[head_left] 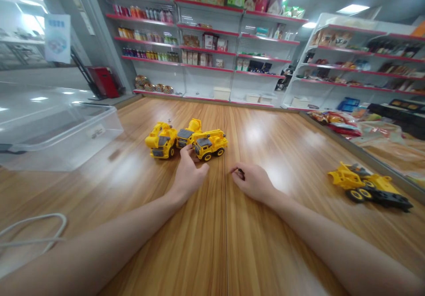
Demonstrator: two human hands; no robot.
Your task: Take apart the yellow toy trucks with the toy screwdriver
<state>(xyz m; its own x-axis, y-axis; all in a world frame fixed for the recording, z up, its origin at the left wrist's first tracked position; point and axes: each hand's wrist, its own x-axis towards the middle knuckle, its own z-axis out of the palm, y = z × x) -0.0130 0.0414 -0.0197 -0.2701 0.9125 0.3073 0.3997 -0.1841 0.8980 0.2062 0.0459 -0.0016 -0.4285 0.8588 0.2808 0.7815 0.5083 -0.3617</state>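
Three yellow toy trucks stand together on the wooden table: a dump-type truck (161,140) on the left, a mixer truck (187,133) in the middle, and a crane truck (210,144) on the right. My left hand (189,174) rests on the table just in front of them, fingers curled, its fingertips touching the gap between the mixer and crane trucks. My right hand (253,182) lies on the table to the right, fingers pinched on a small dark piece (241,171). A partly dismantled yellow toy truck (368,186) lies far right, apart from both hands.
A clear plastic bin (59,136) stands at the left of the table (212,243). A white cable (36,232) loops at the near left edge. Snack packets (335,122) lie on the right. Store shelves (206,44) line the back wall.
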